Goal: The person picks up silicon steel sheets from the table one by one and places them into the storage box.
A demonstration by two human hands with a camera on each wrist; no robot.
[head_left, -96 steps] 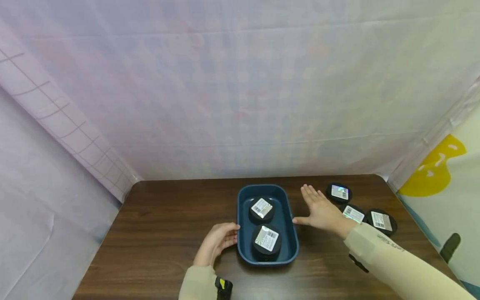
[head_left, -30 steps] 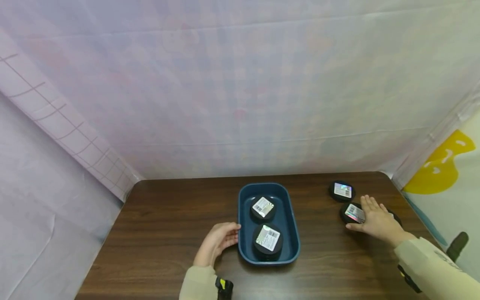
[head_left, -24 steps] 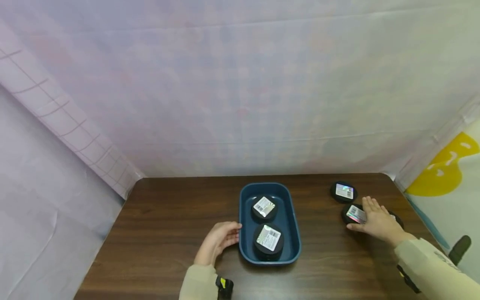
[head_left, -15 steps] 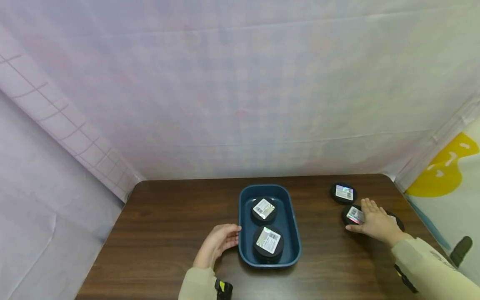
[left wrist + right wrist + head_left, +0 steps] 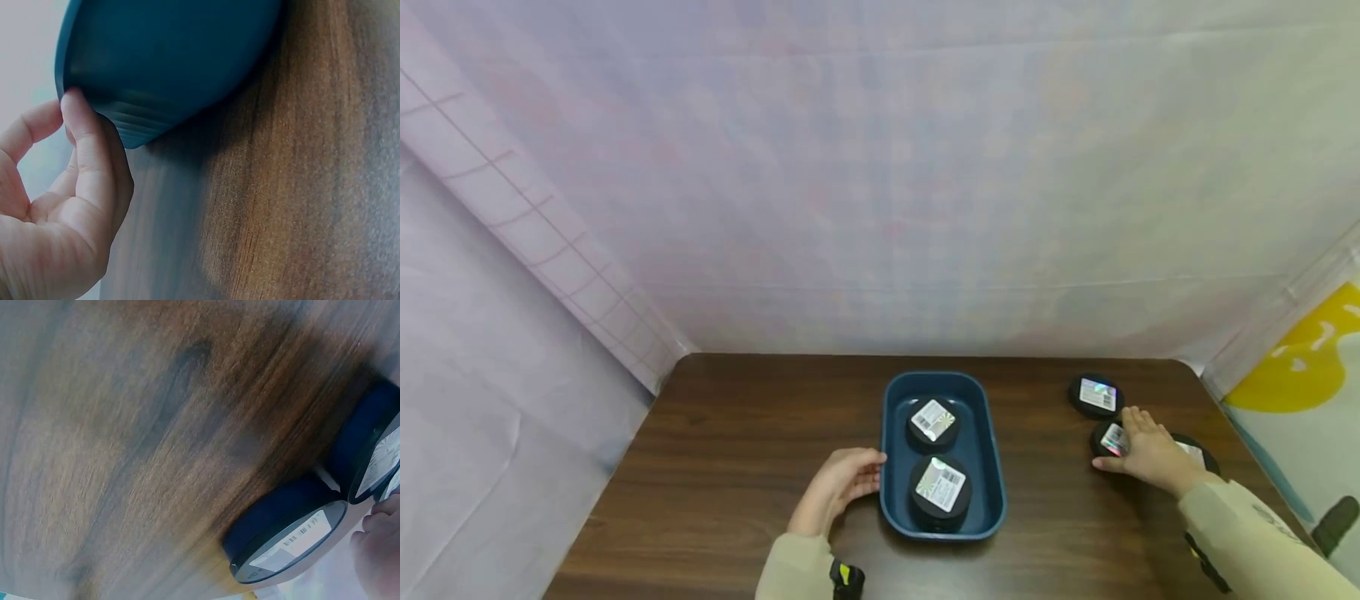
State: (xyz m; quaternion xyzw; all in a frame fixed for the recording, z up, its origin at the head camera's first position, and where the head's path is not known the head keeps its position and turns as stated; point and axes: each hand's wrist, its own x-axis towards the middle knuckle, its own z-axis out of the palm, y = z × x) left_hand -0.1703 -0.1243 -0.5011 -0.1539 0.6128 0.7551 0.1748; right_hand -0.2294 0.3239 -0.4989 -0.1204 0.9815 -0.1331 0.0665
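A dark blue tray (image 5: 1000, 467) holds two round black containers with barcode labels, a rear one (image 5: 932, 423) and a front one (image 5: 941, 492). My left hand (image 5: 842, 482) pinches its left rim; in the left wrist view the thumb and fingertips meet at the tray edge (image 5: 65, 81). To the right, my right hand (image 5: 1153, 454) spans another round black container (image 5: 1105, 440), thumb at its near side and fingers over the far side. Part of its label is covered. In the right wrist view only some curled fingers (image 5: 378, 544) show beside the containers.
Behind the right hand lies a round black container (image 5: 1097, 396). Another (image 5: 1197, 450) is partly hidden by that hand. The brown wooden table (image 5: 737, 433) meets a pale cloth backdrop (image 5: 880, 208) along its far edge.
From beside the tray's right rim, my right hand has moved right onto a black container. Since half a second ago it has shifted slightly there. The left hand stays at the tray.
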